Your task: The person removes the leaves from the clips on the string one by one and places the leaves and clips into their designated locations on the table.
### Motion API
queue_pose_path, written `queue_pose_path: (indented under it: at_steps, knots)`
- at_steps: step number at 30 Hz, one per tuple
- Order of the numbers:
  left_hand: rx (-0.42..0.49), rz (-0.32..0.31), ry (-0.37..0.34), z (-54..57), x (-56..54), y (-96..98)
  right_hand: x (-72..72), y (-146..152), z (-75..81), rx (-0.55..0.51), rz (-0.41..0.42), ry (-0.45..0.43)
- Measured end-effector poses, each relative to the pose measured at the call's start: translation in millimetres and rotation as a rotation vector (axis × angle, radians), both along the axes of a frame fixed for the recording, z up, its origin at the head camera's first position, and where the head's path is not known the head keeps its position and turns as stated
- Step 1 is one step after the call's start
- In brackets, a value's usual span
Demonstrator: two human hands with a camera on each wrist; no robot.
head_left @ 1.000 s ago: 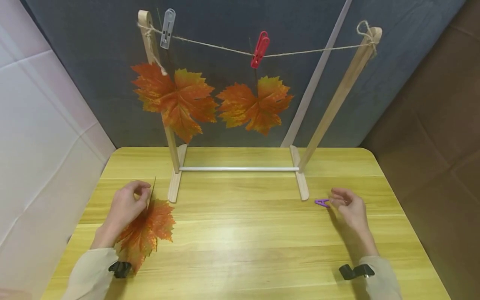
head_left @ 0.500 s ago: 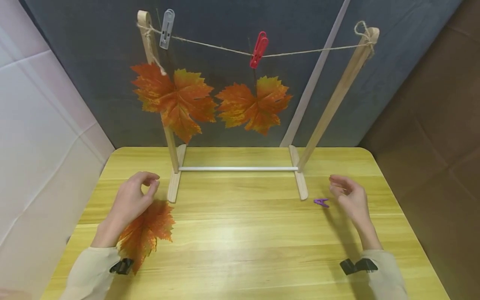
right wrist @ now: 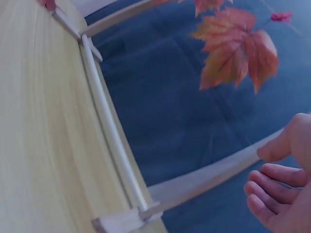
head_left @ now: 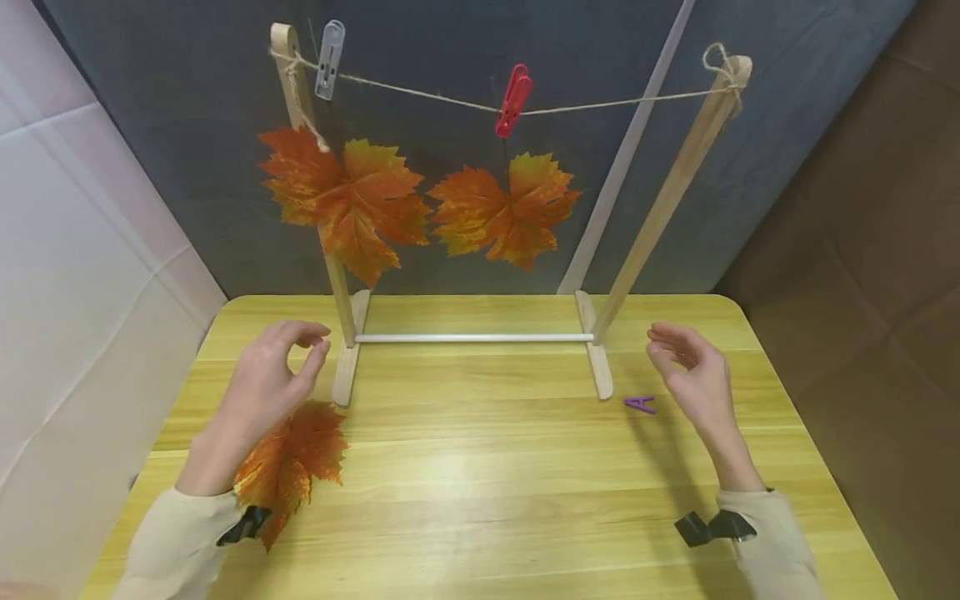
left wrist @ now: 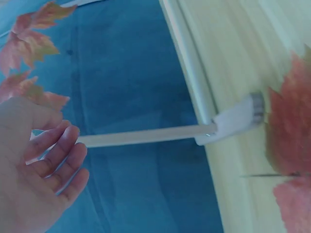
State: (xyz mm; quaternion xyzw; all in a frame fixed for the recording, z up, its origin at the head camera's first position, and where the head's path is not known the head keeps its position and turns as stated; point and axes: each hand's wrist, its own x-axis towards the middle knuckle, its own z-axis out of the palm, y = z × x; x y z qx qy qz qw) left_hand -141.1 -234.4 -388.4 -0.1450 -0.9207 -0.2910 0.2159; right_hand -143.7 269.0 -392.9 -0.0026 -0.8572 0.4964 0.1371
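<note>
My left hand (head_left: 266, 379) is raised beside the left foot of the wooden stand, fingers loosely curved, thumb and fingertips apart, nothing between them. Beneath its wrist lies an orange artificial maple leaf (head_left: 315, 446), partly covered by the arm; the left wrist view shows its thin stem beside the leaf (left wrist: 291, 121). On the other side, my right hand (head_left: 697, 379) hovers with relaxed, empty fingers. Just left of it and lower, a small purple clothespin (head_left: 640, 405) lies on the table. In the right wrist view the right hand (right wrist: 282, 189) appears in front of the stand's post.
Twine (head_left: 420, 93) runs between the stand's two posts (head_left: 667, 200). A clear clothespin (head_left: 330, 62) holds one maple leaf (head_left: 367, 208) on it, a red clothespin (head_left: 513, 102) another leaf (head_left: 502, 217). A white rod (head_left: 472, 338) joins the feet low across the table.
The left hand has left the stem of the lying leaf and moved up and forward. The right hand has moved forward, away from the purple clothespin. Leaf and clothespin stay on the table.
</note>
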Motion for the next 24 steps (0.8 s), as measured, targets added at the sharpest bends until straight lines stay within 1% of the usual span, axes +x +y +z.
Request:
queue_pose_path:
  at_steps: [3,9,13,19,24]
  knots:
    - [0.006,-0.010,0.041,6.4,0.0,5.6,0.0,-6.9,9.2,-0.003,0.005,0.032]
    - [0.042,-0.019,0.110,16.4,0.3,13.9,0.0,-21.3,28.1,-0.051,0.026,0.102]
    - [0.061,-0.034,0.129,25.3,-0.4,19.7,0.0,-30.0,40.7,-0.075,0.036,0.136]
    - [0.084,-0.077,0.139,39.3,-3.7,28.6,-4.2,-40.5,55.7,-0.129,0.054,0.235]
    - [0.094,-0.116,0.154,48.1,-8.4,36.5,-9.5,-48.7,71.3,-0.133,0.074,0.303]
